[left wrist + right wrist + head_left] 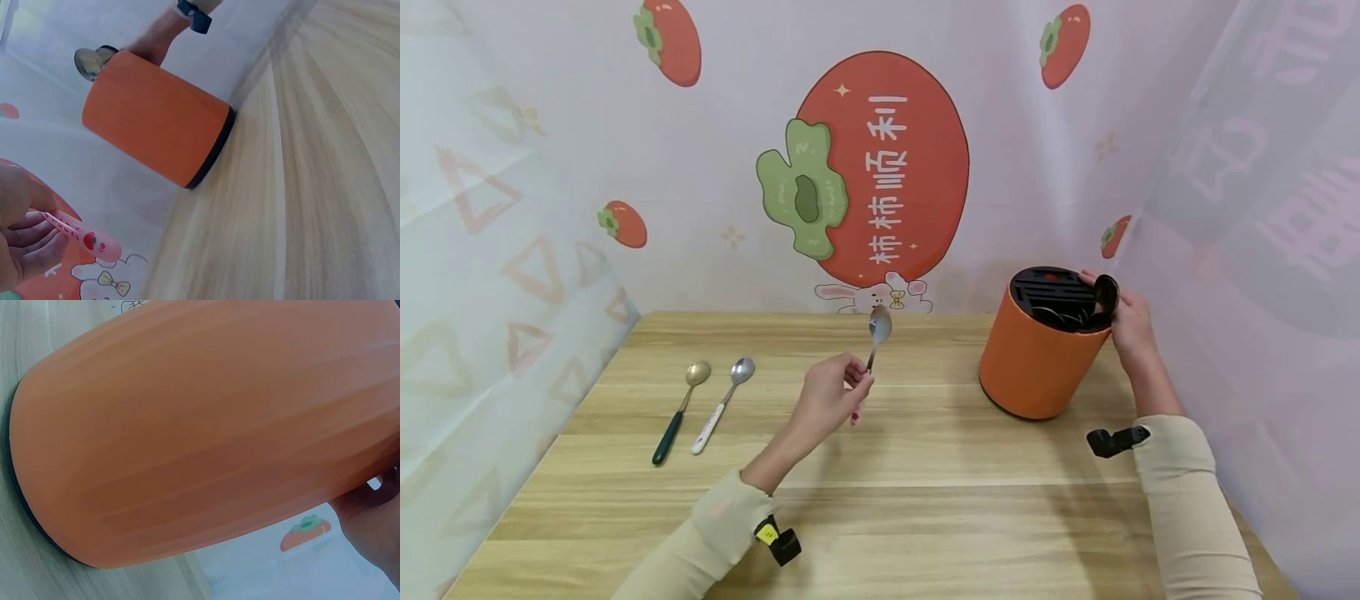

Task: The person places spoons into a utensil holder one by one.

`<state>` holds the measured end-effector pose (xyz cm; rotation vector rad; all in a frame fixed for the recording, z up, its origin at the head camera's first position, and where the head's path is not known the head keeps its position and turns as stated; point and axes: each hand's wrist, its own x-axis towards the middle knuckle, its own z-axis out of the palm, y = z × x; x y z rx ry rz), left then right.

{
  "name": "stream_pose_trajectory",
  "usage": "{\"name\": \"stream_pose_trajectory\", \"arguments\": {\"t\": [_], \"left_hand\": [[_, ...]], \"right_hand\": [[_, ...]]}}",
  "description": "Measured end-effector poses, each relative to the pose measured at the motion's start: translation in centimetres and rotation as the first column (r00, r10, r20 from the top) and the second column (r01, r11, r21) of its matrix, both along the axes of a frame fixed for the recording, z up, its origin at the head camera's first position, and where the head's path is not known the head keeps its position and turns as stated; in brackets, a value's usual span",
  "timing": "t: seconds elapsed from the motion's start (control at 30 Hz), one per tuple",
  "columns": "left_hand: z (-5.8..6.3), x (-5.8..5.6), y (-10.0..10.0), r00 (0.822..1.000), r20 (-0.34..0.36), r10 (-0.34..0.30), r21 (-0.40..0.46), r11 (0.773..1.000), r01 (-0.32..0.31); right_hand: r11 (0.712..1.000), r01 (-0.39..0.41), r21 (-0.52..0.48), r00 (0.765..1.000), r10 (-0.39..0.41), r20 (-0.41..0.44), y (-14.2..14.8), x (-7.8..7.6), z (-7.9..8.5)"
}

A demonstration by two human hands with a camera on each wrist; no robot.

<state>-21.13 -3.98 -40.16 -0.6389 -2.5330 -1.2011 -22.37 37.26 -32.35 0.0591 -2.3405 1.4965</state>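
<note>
Above the middle of the table my left hand (831,396) pinches a metal spoon (880,327) with its bowl pointing up. The spoon's pink handle (94,240), printed with a strawberry, sticks out below the fingers in the left wrist view. On the right, my right hand (1131,329) holds the far right side of an orange utensil holder (1041,367) near its rim. That holder has a black slotted top (1051,287), and a dark, shiny round spoon bowl (1106,292) stands up out of it beside my fingers. In the right wrist view the orange wall hides most of that hand.
Two spoons lie on the left of the wooden table (940,533): one with a dark green handle (668,437), one with a white handle (707,429). A printed curtain (1037,167) hangs behind the table's back edge and along both sides.
</note>
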Motion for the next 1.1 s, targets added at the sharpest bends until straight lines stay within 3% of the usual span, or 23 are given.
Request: {"name": "stream_pose_trajectory", "arguments": {"t": [0.17,0.4,0.77,1.1], "left_hand": [[0.6,-0.3,1.6,0.999,-0.023,-0.045,0.048,0.998,0.046],[1.6,-0.7,3.9,0.993,-0.095,-0.077,0.085,0.993,0.085],[4.6,-1.5,8.1,0.988,-0.093,-0.125,0.118,0.984,0.136],[7.2,-2.7,11.3,0.973,-0.149,-0.177,0.127,0.972,0.196]], "right_hand": [[1.000,-0.008,0.007,1.000,0.008,0.018,0.1,-0.1,-0.1],[1.000,0.000,0.015,1.000,-0.001,0.016,1.3,-1.4,-1.2],[1.000,0.005,0.023,1.000,-0.005,0.012,1.7,-1.5,-1.6],[0.997,-0.044,-0.065,0.993,0.036,-0.114,0.5,-0.3,-0.6]]}}
